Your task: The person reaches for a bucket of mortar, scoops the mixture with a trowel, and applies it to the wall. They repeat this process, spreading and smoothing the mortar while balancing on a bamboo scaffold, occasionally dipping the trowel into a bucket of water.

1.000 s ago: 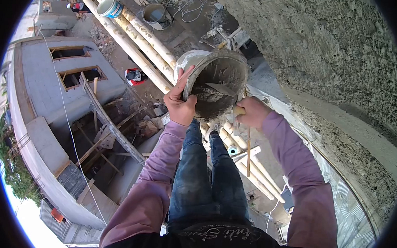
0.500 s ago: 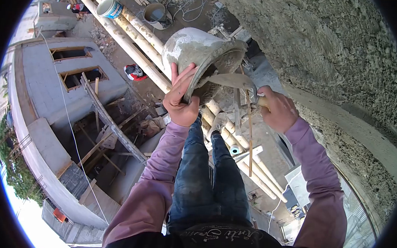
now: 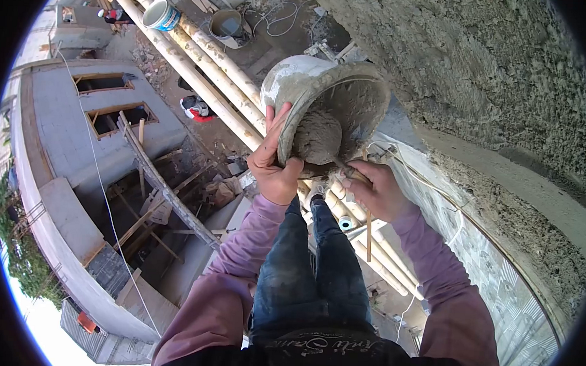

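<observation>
My left hand is closed on the rim of a mortar-caked bucket, fingers along its outer side and thumb at the edge. The bucket is tilted with its mouth toward me and to the right. My right hand grips the handle of a trowel at the bucket's lower edge. Wet grey mortar lies heaped at the trowel's head within the bucket mouth and hides the blade. More mortar coats the bucket's inner wall.
A rough plastered wall rises close on the right. My feet are over light wooden poles, high above the ground. Long poles run at upper left, near a labelled pail and another bucket. A person is below.
My right hand has moved left and down, bringing the trowel into the bucket mouth, where mortar now shows heaped. The bucket has shifted right and turned its opening more toward me.
</observation>
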### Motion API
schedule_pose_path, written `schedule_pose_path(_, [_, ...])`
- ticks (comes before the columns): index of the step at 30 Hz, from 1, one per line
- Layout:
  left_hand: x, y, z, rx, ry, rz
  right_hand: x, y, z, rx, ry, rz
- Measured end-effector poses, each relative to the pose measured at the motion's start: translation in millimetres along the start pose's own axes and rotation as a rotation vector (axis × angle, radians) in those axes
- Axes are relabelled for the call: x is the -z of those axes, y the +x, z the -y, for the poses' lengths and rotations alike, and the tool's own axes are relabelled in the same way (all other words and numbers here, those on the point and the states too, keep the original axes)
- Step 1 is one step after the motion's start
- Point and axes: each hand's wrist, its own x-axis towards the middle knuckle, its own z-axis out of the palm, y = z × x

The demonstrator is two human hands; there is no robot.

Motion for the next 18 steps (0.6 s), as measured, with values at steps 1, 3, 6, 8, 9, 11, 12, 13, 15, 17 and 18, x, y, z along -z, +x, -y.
schedule_pose_path(1, [1.0, -10.4, -1.0, 0.053, -0.061, -0.041, 5.2, -10.3, 0.7, 0.018, -0.004, -0.030])
schedule_pose_path(3, [-3.4, -30.5, -3.6, 0.229, -0.141, -0.158, 11.4, -20.2, -10.3, 0.021, -0.234, -0.118])
schedule_pose_path(6, [-28.8, -49.3, -21.5, 0.456, -0.425, -0.302, 16.2, -44.6, -13.6, 0.074, -0.506, -0.259])
schedule_pose_path(8, [-38.3, -53.8, -38.5, 0.520, -0.533, -0.321, 31.9, -63.3, 10.3, 0.057, -0.645, -0.300])
schedule_pose_path(9, [-36.7, -58.3, -40.7, 0.541, -0.572, -0.317, 40.7, -75.1, 19.8, 0.063, -0.629, -0.293])
schedule_pose_path(11, [-30.6, -65.1, -39.8, 0.593, -0.612, -0.341, 54.4, -99.1, 44.7, -0.002, -0.685, -0.284])
schedule_pose_path(12, [-24.1, -72.1, -40.2, 0.615, -0.615, -0.363, 56.9, -110.7, 59.7, -0.031, -0.701, -0.270])
schedule_pose_path(13, [-17.2, -78.9, -40.3, 0.619, -0.604, -0.367, 58.9, -120.6, 78.1, -0.001, -0.712, -0.281])
schedule_pose_path(15, [-6.1, -85.0, -41.9, 0.617, -0.579, -0.377, 64.8, -141.4, 123.3, 0.023, -0.622, -0.191])
schedule_pose_path(17, [13.3, -96.3, -43.1, 0.601, -0.545, -0.360, 78.7, -156.0, 167.2, 0.035, -0.490, -0.049])
schedule_pose_path(18, [18.8, -98.0, -44.2, 0.590, -0.527, -0.350, 89.0, -161.2, 188.1, 0.042, -0.408, 0.040])
